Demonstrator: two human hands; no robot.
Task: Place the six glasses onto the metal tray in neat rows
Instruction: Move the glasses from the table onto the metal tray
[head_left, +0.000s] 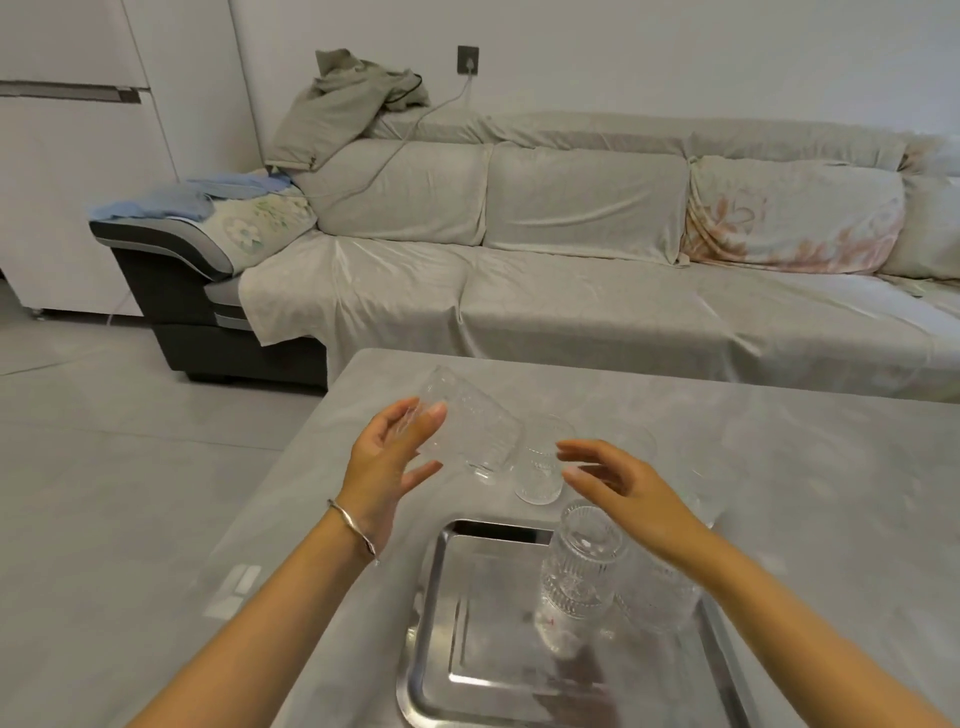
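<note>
A metal tray (462, 623) lies at the near edge of the grey table. Two ribbed clear glasses stand on its right side: one (576, 571) in plain view, the other (654, 597) partly under my right forearm. My left hand (387, 467) grips a third glass (472, 426), tilted in the air above the table's left part. Another glass (540, 467) stands upright on the table just beyond the tray. My right hand (623, 488) hovers beside it, fingers spread, holding nothing. Two more glasses, one (631, 441) behind my right hand and one (701, 499) to its right, show faintly.
The table (779, 415) stretches to the right and back. A long covered sofa (571, 291) runs close behind it, with clothes and a cable on its left end. Grey floor (130, 441) lies to the left of the table, and a white cabinet stands at the far left.
</note>
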